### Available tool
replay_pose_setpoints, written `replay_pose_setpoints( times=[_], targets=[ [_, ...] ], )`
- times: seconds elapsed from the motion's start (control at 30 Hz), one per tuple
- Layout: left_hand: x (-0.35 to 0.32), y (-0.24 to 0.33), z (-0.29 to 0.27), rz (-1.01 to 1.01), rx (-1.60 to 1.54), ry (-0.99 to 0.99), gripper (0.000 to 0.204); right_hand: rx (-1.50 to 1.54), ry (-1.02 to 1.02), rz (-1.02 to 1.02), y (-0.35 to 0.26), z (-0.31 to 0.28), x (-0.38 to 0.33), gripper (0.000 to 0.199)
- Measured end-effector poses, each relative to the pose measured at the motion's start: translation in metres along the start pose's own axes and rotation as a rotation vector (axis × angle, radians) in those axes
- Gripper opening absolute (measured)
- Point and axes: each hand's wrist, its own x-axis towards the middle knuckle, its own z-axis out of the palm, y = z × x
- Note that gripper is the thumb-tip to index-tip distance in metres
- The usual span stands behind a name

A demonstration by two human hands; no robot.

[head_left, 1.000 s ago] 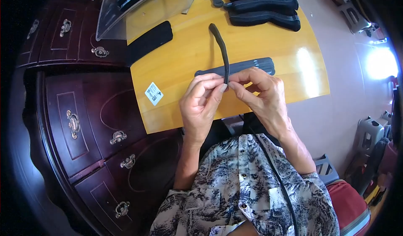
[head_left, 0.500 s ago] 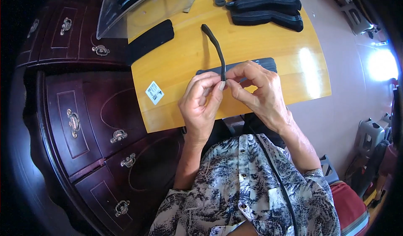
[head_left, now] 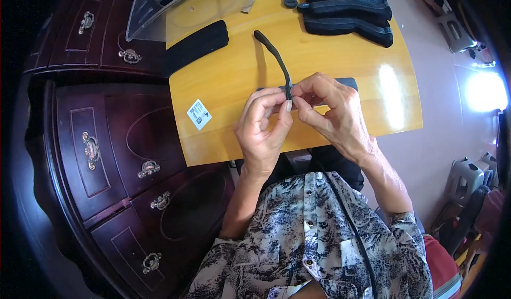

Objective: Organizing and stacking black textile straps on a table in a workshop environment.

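A narrow dark fabric strap (head_left: 277, 57) stands up from my fingers, its free end curving away over the table toward the left. My left hand (head_left: 262, 126) pinches the strap's near end between thumb and fingers. Right beside it, the thumb and forefinger of my right hand (head_left: 338, 110) close on the same end; the fingertips hide what exactly they grip. Under and behind my hands lies a flat dark strip (head_left: 348, 83), mostly covered by them.
Dark folded straps (head_left: 348, 14) are piled at the table's far right. A black fabric piece (head_left: 199, 46) and a white printed label (head_left: 199, 114) lie on the left of the yellow table (head_left: 223, 136). Beyond stands a clear plastic bin (head_left: 213, 6). Dark wooden drawers (head_left: 106, 139) border the left.
Both hands, still pinching the strap's near end together, have shifted slightly right in the picture. The strap leans a little more to the left. The view has moved slightly.
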Motion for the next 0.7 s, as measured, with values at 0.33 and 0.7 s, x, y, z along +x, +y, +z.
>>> replay_pose_setpoints(
  times=[0.33, 0.7],
  targets=[
    [-0.002, -0.010, 0.008, 0.023, 0.000, 0.012, 0.015, 0.064, 0.087, 0.108, 0.003, 0.003, 0.001, 0.013],
    [0.001, 0.001, 0.009, -0.253, -0.459, -0.024, 0.015, 0.177, 0.027, 0.256, 0.006, -0.005, 0.006, 0.016]
  ],
)
